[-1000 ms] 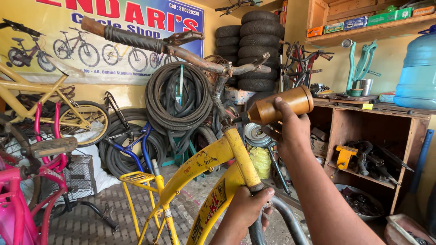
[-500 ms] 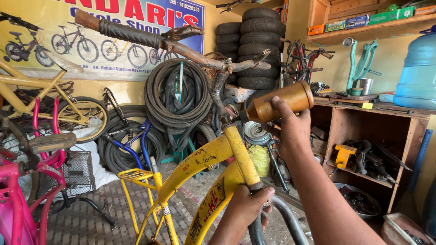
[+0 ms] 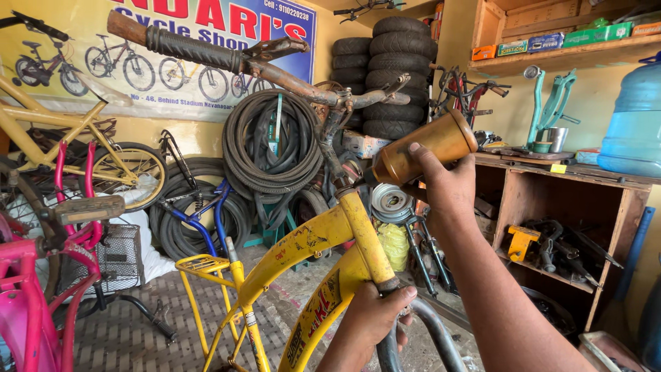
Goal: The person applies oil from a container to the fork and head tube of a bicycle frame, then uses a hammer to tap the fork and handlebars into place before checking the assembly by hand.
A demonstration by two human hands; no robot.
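Brown and shiny, a small oil can [image 3: 425, 148] sits tipped on its side up in the air, held by the right hand [image 3: 441, 189]. The fingers are wrapped tight around the can's fat end, and one finger lies along the top. The thin end of the can points at the top of the yellow bike frame [image 3: 323, 241], right where the rusty handlebar [image 3: 227, 58] stem goes down into the frame.

Lower down, the left hand [image 3: 375, 317] is closed tight around the bottom of the frame's front tube, with the thumb on top. A dark tyre [image 3: 427, 337] curves just under that hand.

The handlebar has a black rubber grip and an old brake lever. Behind the bike, a big bunch of black tyres and tubes [image 3: 272, 141] hangs on the wall. More fat tyres [image 3: 389, 69] are stacked up high beside them. A poster with bikes on it [image 3: 138, 55] covers the yellow wall.

On the left stands a pink bike [image 3: 41, 275], and another yellow bike [image 3: 69, 138] is behind it. A yellow carrier rack [image 3: 203, 265] is at the back of the bike frame.

On the right there is a wooden shelf [image 3: 571, 200] with tools inside. A big blue water bottle [image 3: 633, 117] stands on top of it.
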